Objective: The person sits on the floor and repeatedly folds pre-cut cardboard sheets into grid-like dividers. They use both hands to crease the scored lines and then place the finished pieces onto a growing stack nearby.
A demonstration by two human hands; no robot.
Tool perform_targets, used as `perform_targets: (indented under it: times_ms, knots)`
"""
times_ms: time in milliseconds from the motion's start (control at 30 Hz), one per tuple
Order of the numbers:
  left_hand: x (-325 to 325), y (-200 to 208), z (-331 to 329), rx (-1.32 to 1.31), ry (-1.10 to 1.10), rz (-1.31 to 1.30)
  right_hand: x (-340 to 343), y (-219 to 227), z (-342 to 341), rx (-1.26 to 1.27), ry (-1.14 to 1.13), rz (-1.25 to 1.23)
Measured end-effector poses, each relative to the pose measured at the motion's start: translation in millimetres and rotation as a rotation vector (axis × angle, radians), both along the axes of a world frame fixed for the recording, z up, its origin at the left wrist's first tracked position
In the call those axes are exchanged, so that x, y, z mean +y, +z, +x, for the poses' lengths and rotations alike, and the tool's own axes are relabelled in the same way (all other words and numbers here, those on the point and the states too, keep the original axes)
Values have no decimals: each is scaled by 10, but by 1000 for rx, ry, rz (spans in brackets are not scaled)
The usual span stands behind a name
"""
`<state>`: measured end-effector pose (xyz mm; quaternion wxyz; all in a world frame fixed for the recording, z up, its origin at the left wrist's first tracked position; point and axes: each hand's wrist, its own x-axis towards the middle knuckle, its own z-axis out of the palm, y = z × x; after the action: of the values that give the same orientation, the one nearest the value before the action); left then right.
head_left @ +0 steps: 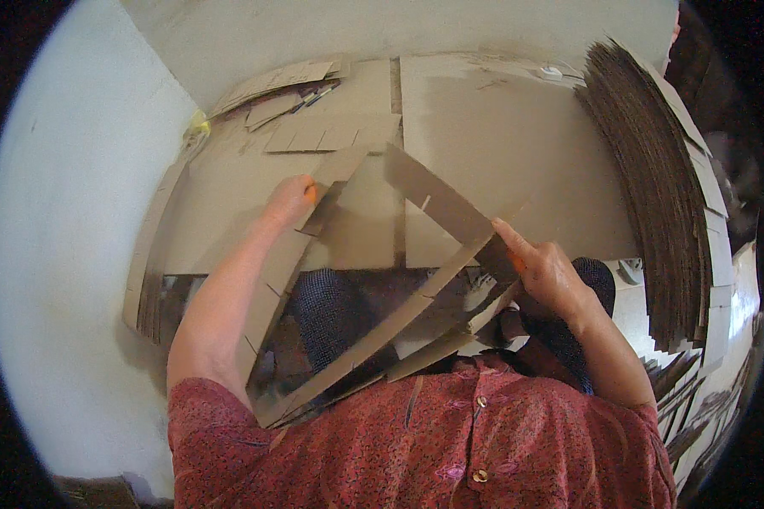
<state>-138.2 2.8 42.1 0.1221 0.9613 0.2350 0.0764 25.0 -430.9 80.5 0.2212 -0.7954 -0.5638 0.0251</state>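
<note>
My left hand point(294, 200) is closed on a long slotted cardboard strip point(282, 263), which slants from the table toward my lap. My right hand point(553, 273) grips the cardboard strips where they cross, its index finger along the edge of a wide strip point(441, 193) with a short slot. From that crossing another narrow strip point(378, 338) slopes down to my left side. Orange covering shows on fingers of both hands. Beyond my left hand, a slotted cardboard piece point(335, 133) lies flat on the table. How the strips join under my right hand is partly hidden.
A tall stack of cardboard strips point(649, 178) stands along the table's right side. More strips point(150, 271) lean by the left wall. Pens point(316, 97) and loose cardboard point(272, 85) lie at the back left. A white socket point(551, 73) sits at the back. A gap splits the tabletop point(518, 153).
</note>
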Motion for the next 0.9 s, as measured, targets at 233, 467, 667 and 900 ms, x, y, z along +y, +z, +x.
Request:
perform_targets:
  times_ms: [233, 467, 667, 900]
  knots:
    - [-1189, 436, 518, 41, -226, -354, 71, 47, 18, -54, 58, 169]
    - [-1315, 558, 624, 42, -41, -633, -2, 103, 114, 65, -51, 68]
    - [-1314, 244, 692, -92, -199, -996, 20, -14, 189, 110, -36, 48]
    - [-840, -160, 410, -86, 11, 210, 28, 29, 639, -6, -180, -77]
